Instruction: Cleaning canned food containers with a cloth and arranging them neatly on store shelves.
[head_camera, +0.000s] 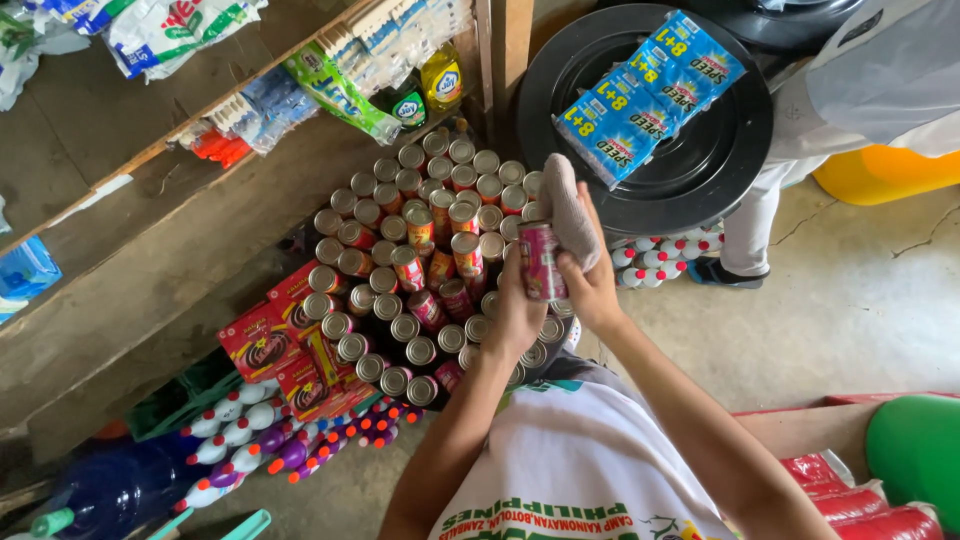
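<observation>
me: two bare arms, no sleeves down to my fingers | shirt: white, short sleeves, back behind my hands | shirt print: green letters in a curve, thin yellow line, small colour picture | left hand (515, 318): no glove, no ring | right hand (592, 290): no glove, no ring

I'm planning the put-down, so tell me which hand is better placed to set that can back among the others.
Left, probably. The left hand wraps the pink can and sits over the stacked cans; the right hand holds a grey cloth.
</observation>
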